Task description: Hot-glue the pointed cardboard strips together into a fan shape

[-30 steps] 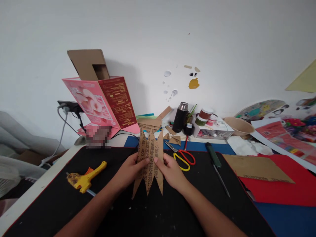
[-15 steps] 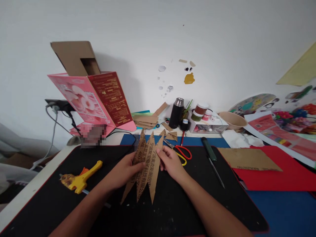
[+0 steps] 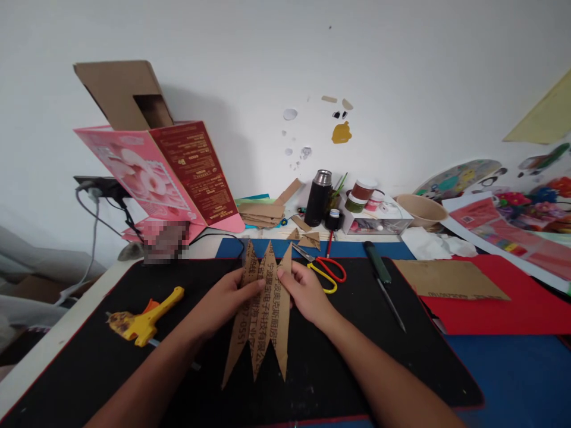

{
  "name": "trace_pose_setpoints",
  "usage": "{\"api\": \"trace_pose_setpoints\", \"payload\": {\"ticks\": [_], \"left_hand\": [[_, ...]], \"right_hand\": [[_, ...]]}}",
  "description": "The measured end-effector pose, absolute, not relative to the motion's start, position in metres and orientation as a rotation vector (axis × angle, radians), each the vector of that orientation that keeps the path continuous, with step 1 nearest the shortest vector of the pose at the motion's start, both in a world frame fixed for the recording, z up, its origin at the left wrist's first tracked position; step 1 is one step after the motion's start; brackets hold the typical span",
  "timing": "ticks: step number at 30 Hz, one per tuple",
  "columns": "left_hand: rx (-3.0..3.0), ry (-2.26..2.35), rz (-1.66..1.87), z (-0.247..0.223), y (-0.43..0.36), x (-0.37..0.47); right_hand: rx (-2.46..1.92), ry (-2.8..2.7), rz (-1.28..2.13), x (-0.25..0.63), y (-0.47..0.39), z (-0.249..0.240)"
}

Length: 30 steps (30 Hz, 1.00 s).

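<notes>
Pointed strips of printed brown cardboard (image 3: 263,321) stand side by side above the black mat, forming a zigzag edge at top and bottom. My left hand (image 3: 229,300) grips them from the left, its thumb lying across the front. On the right edge, my right hand (image 3: 306,291) pinches the same piece between thumb and fingers. Just beyond my right hand lie scissors (image 3: 328,274) with red and yellow handles. A yellow glue gun (image 3: 145,318) rests on the mat to the left.
Right of centre lies a green-handled pointed tool (image 3: 383,279). Cardboard (image 3: 450,280) overlaps red paper (image 3: 526,303) at right. Behind stand a black flask (image 3: 318,199), an ink bottle (image 3: 333,220), jars (image 3: 363,193) and a pink box (image 3: 151,178). A bowl (image 3: 422,211) sits back right.
The cardboard strips have shifted slightly down and right and sit more upright, still between both hands. The camera view has also moved a little.
</notes>
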<state>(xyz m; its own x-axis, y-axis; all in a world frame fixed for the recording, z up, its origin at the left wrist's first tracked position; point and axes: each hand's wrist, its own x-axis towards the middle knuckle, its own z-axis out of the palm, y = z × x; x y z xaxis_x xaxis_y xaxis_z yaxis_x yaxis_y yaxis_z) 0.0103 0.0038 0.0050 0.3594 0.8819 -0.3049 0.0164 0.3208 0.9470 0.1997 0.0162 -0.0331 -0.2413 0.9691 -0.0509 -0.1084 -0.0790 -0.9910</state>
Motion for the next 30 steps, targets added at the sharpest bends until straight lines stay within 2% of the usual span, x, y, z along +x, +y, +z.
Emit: {"api": "trace_pose_setpoints", "payload": {"ticks": [6, 17, 30], "left_hand": [[1.166, 1.111, 0.708, 0.003, 0.007, 0.011], [1.545, 1.143, 0.518, 0.041, 0.029, 0.016], [1.718, 1.261, 0.551, 0.038, 0.038, 0.034]], "right_hand": [[-1.023, -1.273, 1.533, 0.198, 0.016, -0.034], [-1.016, -1.309, 1.426, 0.203, 0.026, -0.046], [-1.097, -1.366, 1.258, 0.213, 0.032, -0.041]]}}
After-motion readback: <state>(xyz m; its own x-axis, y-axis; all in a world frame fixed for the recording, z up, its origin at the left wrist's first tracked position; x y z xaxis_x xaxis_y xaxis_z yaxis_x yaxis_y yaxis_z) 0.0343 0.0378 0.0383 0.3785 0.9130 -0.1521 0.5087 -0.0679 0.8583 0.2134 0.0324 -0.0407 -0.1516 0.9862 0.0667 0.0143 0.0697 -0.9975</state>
